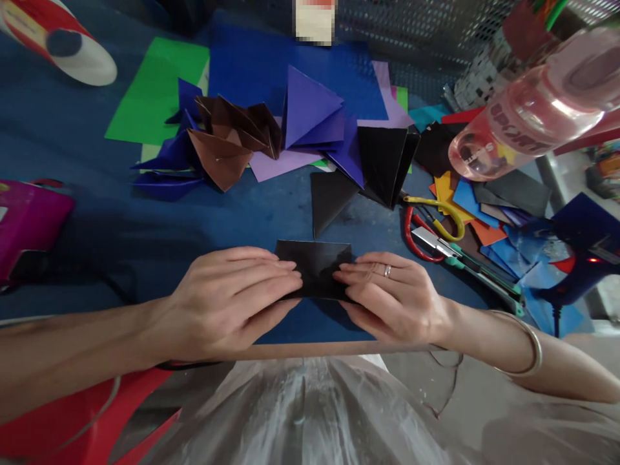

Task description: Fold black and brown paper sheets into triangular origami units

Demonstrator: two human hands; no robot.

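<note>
A small black paper rectangle (320,268) lies near the table's front edge, between my hands. My left hand (237,294) grips its left side, fingers together on top and thumb at the lower edge. On the right side, my right hand (387,294), with a ring on one finger, pinches the paper in the same way. Just beyond it rests a folded black triangle (332,197). Farther back stand a folded black piece (385,161), a folded purple piece (310,113), brown folded pieces (223,155) and dark blue folded pieces (169,158).
Red and yellow scissors (416,236) and a cutter (465,271) lie right of my right hand, near paper scraps (484,229), a glue gun (571,252) and a pink bottle (523,116). Green paper (155,93) and blue sheets (252,64) lie behind. A magenta object (36,216) sits left.
</note>
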